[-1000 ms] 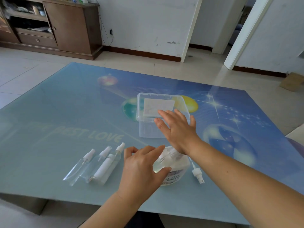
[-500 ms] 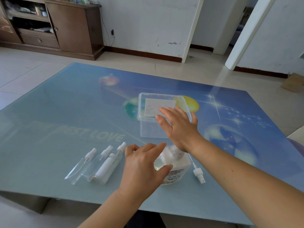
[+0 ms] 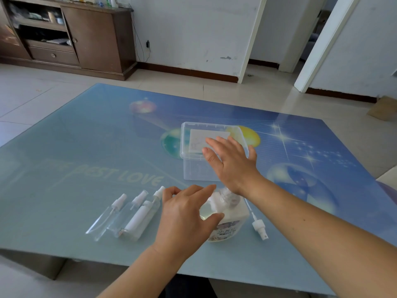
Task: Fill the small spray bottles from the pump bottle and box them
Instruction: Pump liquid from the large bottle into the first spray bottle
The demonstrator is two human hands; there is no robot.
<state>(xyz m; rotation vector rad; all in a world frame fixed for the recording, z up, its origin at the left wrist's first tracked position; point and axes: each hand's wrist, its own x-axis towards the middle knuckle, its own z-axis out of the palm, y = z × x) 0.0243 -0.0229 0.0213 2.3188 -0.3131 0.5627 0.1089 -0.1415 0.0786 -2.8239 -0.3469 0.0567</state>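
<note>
Three small spray bottles [image 3: 126, 216] lie side by side on the table [image 3: 64, 160], near its front edge, their white nozzles pointing away from the person; the one nearest the middle has a white tube lying along it. Just to their right stands the pump bottle [image 3: 227, 218], clear-bodied with a printed label low on its front and a white pump head on top. The left hand [image 3: 184, 218] hovers at it with fingers spread and relaxed, thumb at the bottle's shoulder; whether it touches the bottle cannot be told. A loose white spray head [image 3: 260, 229] with its thin dip tube lies on the table just right of the pump bottle. Beyond the bottle sits a clear plastic box [image 3: 193, 166] with a white sheet showing at its top. The right hand [image 3: 232, 164] is held over the near right part of the box, palm down, fingers straight and apart, gripping nothing. Across the tiled floor a dark wooden cabinet [image 3: 90, 37] stands against the white wall, and a cardboard piece [image 3: 384, 108] lies at the far right.
</note>
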